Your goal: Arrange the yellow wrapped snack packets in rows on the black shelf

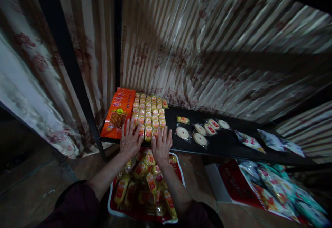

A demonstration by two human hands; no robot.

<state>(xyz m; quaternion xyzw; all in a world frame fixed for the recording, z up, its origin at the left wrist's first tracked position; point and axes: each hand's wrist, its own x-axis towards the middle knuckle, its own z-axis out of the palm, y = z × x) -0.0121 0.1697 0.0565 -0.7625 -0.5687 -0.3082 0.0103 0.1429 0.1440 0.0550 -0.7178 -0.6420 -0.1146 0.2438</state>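
Note:
Rows of small yellow wrapped snacks stand packed together on the black shelf. My left hand lies with spread fingers against the front left of the rows, close to the orange snack packets. At the front right of the rows rests my right hand, its fingers also stretched out. Neither hand grips anything. Below my forearms, a red tray with a white rim holds many more yellow wrapped snacks.
Further right on the shelf lie one yellow snack, several round wrapped pastries and some flat packets. A red and white box with packets sits on the floor. Black posts and striped curtains surround the shelf.

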